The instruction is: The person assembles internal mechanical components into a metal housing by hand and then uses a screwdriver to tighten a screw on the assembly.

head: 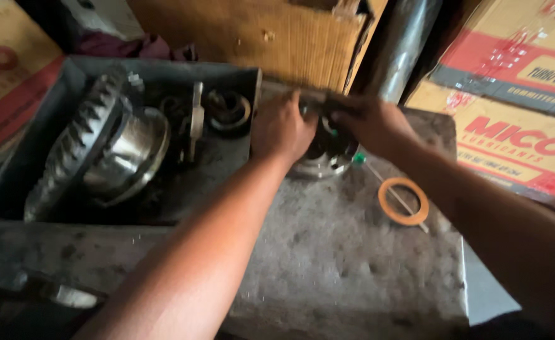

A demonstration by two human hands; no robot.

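My left hand [282, 129] and my right hand [373, 124] both grip a round metal housing part [328, 157] that stands at the far edge of a grimy grey work surface [353, 264]. The part is dark inside with a shiny lower rim, and my hands hide most of it. A small green-tipped thing [358, 158] shows just below my right hand. An orange flat ring [403, 201] lies on the surface to the right, with a thin rod [394, 195] across it.
A grey metal tray [25, 182] at left holds a large toothed ring gear [79, 141] on a shiny carrier, a bearing race [230, 110] and other parts. Cardboard boxes [510, 101] stand at right and behind. A dark pipe [400, 44] rises at the back.
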